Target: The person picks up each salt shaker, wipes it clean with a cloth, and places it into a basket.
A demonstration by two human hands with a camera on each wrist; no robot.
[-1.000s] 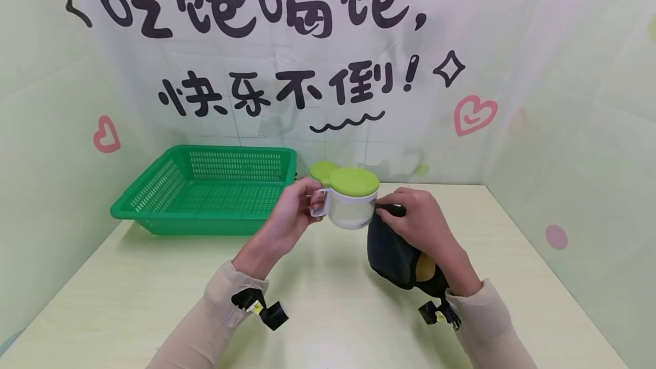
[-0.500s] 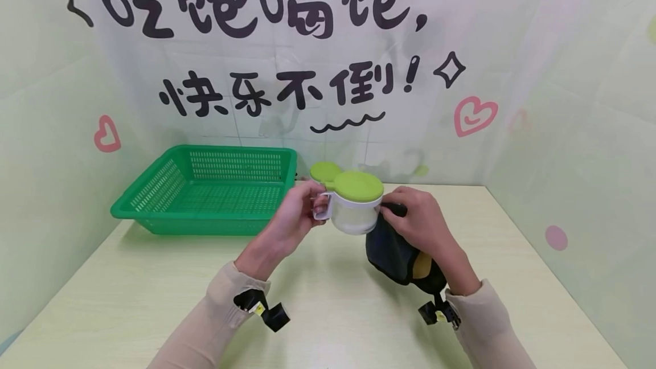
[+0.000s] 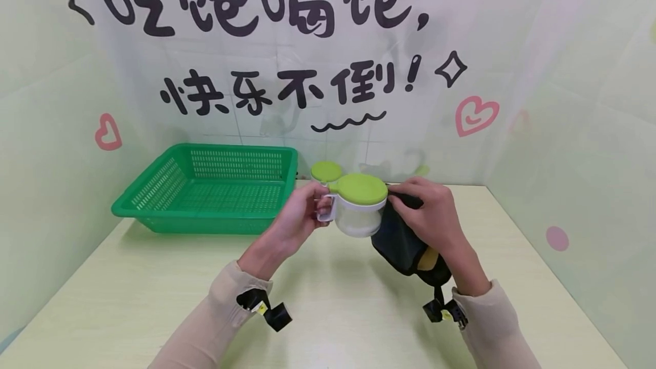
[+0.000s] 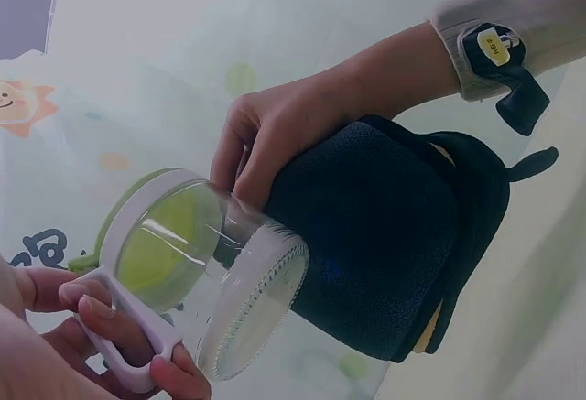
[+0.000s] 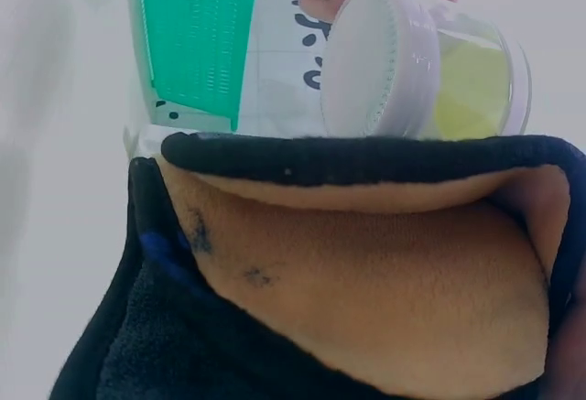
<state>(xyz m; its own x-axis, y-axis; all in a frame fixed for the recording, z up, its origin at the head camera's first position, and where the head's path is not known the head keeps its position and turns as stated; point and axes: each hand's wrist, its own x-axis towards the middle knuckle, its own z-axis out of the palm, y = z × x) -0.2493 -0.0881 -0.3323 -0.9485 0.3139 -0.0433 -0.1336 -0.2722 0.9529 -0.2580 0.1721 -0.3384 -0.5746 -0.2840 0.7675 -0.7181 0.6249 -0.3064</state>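
While its handle point(image 3: 333, 209) points left, the held jar point(image 3: 359, 220) is nearly upright.

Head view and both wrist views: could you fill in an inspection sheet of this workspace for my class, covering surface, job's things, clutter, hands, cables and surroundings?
Surface: pale table.
Job's things: green-lidded jar, held off the table; dark cloth with tan lining, close beside it, contact unclear.
Clutter: green basket, back left; second lid, also green, beyond the left hand, what is under it mostly hidden.
Hands: left grips the jar's handle; right hand pinches the cloth; wrist cameras worn on both arms.
Cables: nothing seen.
Surroundings: lettered backdrop behind the table.
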